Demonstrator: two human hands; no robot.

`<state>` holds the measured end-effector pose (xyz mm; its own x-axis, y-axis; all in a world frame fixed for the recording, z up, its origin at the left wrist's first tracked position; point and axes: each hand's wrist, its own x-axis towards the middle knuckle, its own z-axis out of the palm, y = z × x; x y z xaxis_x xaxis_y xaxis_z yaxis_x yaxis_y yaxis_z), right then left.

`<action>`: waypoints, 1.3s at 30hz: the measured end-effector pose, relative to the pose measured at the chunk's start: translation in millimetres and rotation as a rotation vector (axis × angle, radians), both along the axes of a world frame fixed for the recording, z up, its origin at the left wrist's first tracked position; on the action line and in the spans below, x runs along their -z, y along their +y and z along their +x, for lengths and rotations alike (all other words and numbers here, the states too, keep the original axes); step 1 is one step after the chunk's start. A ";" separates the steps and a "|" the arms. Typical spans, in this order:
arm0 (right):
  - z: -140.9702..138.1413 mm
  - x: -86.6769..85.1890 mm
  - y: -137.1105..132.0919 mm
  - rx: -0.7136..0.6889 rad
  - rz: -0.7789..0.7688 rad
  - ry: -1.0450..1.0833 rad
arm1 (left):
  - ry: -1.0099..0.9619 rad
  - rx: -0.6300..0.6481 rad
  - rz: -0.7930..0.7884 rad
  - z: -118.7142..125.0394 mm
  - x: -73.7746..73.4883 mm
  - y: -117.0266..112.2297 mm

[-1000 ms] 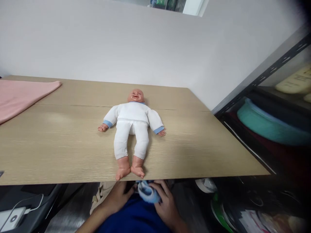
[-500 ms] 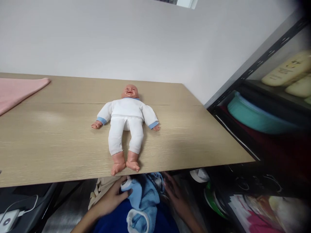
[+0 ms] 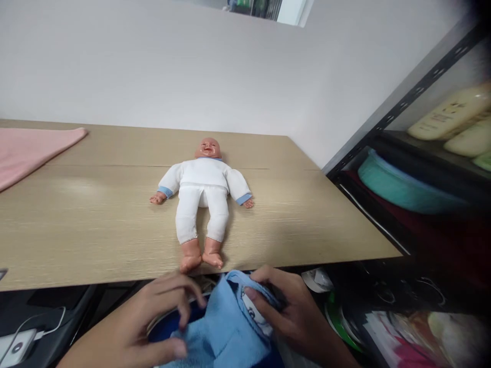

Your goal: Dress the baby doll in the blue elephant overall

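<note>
Held over my lap, just below the table's front edge, is a small blue garment (image 3: 233, 327) of soft cloth, with a white patch and a printed face near its opening. My right hand (image 3: 291, 306) pinches that opening between thumb and fingers. My left hand (image 3: 153, 317) is at the garment's left side, fingers curved and apart, thumb close to the cloth; whether it touches is hard to see. A baby doll (image 3: 205, 176) in a white top and trousers with blue cuffs lies face up on the table, its feet toward me.
A wooden table (image 3: 107, 230) spans the view, with a pink cloth (image 3: 34, 153) at its far left. A dark shelf on the right carries a teal basin (image 3: 406, 186) and pale bottles (image 3: 448, 112). A white device (image 3: 17, 347) with a cable rests at lower left.
The garment has come up from my lap toward the table edge and been turned. My right hand has moved in and taken hold of it; my left hand has loosened its grip.
</note>
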<state>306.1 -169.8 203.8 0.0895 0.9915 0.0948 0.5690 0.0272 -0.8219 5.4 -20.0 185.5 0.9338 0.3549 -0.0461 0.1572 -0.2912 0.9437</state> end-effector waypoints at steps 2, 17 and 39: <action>-8.5 -31.7 23.7 -0.059 -0.001 -0.013 | -0.197 -0.127 0.056 27.8 -15.9 -5.7; -18.5 -27.5 62.1 -0.182 0.033 0.283 | -0.607 -0.446 -0.247 67.6 -17.9 38.8; 20.9 -66.7 113.5 -0.231 -0.113 0.242 | -0.037 -0.401 -0.021 55.2 -50.2 51.6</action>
<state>327.0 -56.4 270.5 -0.1315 0.9912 -0.0128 0.3464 0.0339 -0.9375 60.6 31.6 235.8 0.7228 0.6906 -0.0265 0.2205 -0.1941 0.9559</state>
